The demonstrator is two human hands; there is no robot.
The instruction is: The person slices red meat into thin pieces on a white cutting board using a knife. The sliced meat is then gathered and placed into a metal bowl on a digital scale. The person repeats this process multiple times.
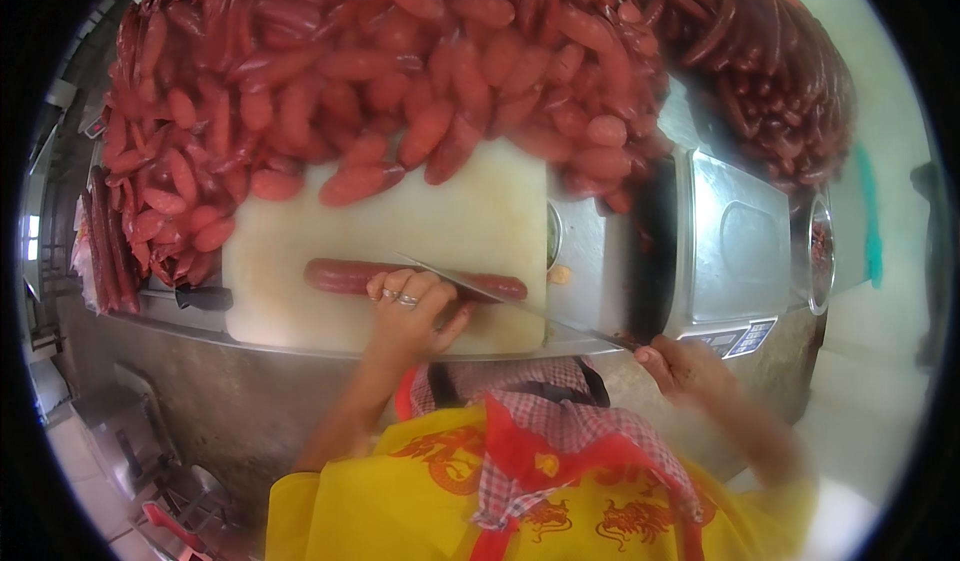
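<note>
A long red sausage lies crosswise on a pale cutting board. My left hand, with rings on a finger, is closed over its middle and presses it down. To the right, my right hand grips the handle of a long knife. The blade slants from that handle up and left across the sausage, close beside my left fingers. Whether the edge has entered the sausage I cannot tell. Behind the board rises a big heap of slant-cut sausage pieces, some resting on its far edge.
Uncut dark sausages are piled at the far right. A steel scale with a keypad stands right of the board, beside a bowl of small red bits. Another black handle lies at the board's left. More whole sausages stand farther left.
</note>
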